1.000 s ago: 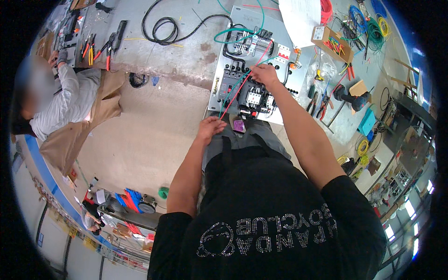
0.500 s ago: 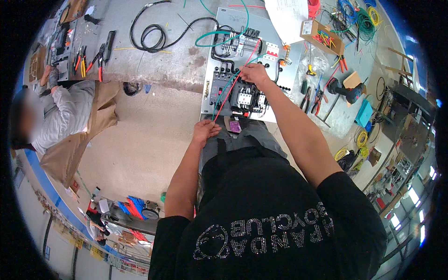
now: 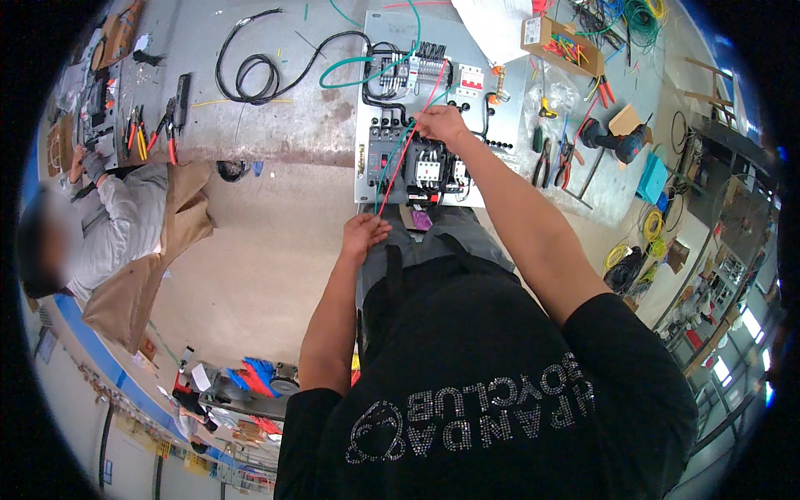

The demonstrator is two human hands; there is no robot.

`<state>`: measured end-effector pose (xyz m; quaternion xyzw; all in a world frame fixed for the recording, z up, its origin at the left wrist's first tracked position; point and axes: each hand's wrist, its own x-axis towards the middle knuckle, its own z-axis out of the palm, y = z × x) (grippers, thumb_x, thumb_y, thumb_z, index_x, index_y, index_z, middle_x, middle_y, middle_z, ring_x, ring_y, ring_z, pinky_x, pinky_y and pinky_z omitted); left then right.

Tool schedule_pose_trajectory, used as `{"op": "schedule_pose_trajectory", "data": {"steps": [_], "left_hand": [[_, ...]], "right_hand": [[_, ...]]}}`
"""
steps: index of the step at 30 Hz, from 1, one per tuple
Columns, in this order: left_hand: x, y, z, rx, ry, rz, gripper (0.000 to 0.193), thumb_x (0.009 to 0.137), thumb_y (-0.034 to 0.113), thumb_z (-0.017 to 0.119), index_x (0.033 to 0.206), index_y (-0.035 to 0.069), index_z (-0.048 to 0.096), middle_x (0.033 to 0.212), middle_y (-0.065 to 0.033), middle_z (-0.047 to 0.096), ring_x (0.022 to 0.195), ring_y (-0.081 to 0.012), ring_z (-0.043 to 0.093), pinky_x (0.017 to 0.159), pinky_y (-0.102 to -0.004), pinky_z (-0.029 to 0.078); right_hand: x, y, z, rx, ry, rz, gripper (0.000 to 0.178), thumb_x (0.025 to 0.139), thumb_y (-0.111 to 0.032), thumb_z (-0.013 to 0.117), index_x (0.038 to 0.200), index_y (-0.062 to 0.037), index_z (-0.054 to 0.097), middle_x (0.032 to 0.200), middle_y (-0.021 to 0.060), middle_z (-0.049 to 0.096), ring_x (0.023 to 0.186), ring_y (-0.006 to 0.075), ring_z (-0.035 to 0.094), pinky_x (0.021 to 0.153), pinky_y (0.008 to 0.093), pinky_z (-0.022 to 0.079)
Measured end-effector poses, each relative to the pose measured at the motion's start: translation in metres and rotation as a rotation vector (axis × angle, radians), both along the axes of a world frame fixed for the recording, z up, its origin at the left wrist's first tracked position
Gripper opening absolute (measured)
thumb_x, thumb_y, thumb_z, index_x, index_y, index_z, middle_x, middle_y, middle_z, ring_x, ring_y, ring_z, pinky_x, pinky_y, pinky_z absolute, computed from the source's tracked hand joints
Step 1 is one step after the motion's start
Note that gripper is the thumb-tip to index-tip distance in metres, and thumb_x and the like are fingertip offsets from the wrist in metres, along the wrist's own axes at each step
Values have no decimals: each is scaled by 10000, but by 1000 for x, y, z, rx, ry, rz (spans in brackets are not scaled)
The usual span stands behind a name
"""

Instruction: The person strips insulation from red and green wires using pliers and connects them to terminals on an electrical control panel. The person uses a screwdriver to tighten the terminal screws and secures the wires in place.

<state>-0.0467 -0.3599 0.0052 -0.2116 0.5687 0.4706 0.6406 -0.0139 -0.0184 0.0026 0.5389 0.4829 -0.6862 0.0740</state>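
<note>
A red wire [image 3: 401, 162] and a green wire [image 3: 386, 173] run side by side across an electrical panel [image 3: 508, 133] of grey metal plate. My left hand [image 3: 364, 235] is closed on their near ends, just off the panel's near edge. Higher up, my right hand [image 3: 441, 125] pinches the same two wires over the middle of the panel. Beneath them sits a dark breaker block [image 3: 385, 158], with white-faced contactors [image 3: 428, 170] to its right. Toward the far side are a terminal strip [image 3: 417, 73] and a small breaker with red switches [image 3: 471, 80].
A coiled black cable [image 3: 258, 79] lies on the metal bench left of the panel. Pliers [image 3: 565, 165], a cordless drill [image 3: 615, 142] and a carton of small coloured parts [image 3: 562, 46] lie to the right. A co-worker [image 3: 125, 208] sits at the left.
The view has shifted slightly, so the bench and panel sit a little differently in the picture. Both hands keep their hold on the red and green wires.
</note>
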Motion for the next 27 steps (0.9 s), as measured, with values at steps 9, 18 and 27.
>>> {"op": "schedule_pose_trajectory", "data": {"steps": [9, 18, 27], "left_hand": [[-2, 3, 3, -2, 0, 4, 206, 963, 152, 629, 1116, 20, 588, 1027, -145, 694, 963, -254, 710, 803, -350, 579], [-2, 5, 1, -15, 25, -10, 226, 964, 125, 615, 1129, -23, 571, 1037, -157, 691, 955, -260, 712, 793, -351, 589], [-2, 2, -6, -21, 14, -9, 254, 961, 101, 615, 1173, -25, 555, 1011, -161, 701, 898, -248, 728, 722, -321, 597]], "right_hand": [[-1, 1, -3, 12, -34, 50, 220, 909, -251, 725, 913, -32, 709, 819, 39, 701, 688, 104, 631, 656, 251, 530], [0, 1, -6, -8, -19, 35, 222, 892, -231, 741, 922, -12, 713, 815, 50, 701, 666, 107, 632, 625, 249, 540], [-3, 0, 0, 58, -66, 71, 231, 878, -232, 751, 929, -9, 713, 801, 42, 702, 648, 107, 637, 610, 245, 538]]}}
